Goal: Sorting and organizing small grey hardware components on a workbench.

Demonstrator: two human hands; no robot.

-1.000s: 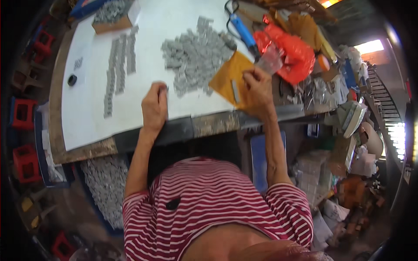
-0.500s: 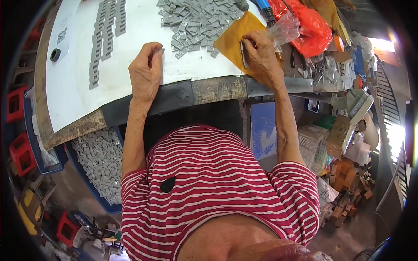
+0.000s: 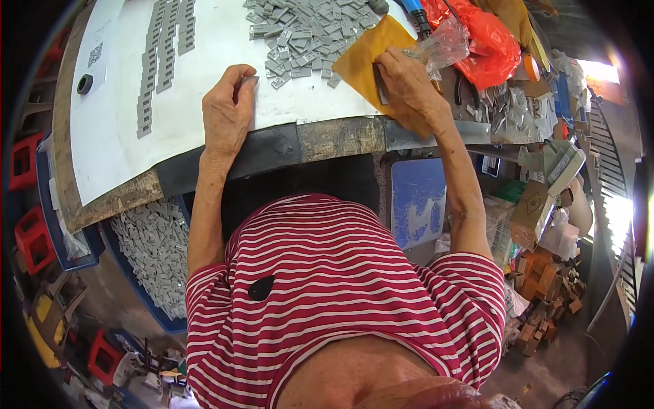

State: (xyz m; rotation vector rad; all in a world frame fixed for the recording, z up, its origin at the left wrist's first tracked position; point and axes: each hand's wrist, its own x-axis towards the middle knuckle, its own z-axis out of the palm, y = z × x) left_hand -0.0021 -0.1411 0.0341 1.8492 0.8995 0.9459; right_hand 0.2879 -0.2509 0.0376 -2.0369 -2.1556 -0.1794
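My left hand (image 3: 229,112) rests by the table's near edge, its fingers pinched on a small grey piece (image 3: 255,80) whose tip shows beside the thumb. To the right, my right hand (image 3: 412,83) grips a short dark flat bar (image 3: 381,85), largely covered by the fingers, over a mustard-yellow cloth (image 3: 363,61). Between and beyond the hands lies a loose pile of flat grey rectangular pieces (image 3: 306,44). Similar pieces stand in long overlapping rows (image 3: 146,95) on the white sheet (image 3: 112,146) at the left.
A black ring (image 3: 84,84) lies at the far left. Beyond the cloth are a blue-handled tool (image 3: 415,12), a red plastic bag (image 3: 492,58) and clear plastic. Dark patches cover parts of the worn wooden table edge (image 3: 344,140). Below left, a blue bin (image 3: 176,325) holds many grey pieces.
My right hand has shifted slightly up and its forearm has swung outward to the right, the bar still in its fingers. The left hand has hardly moved.
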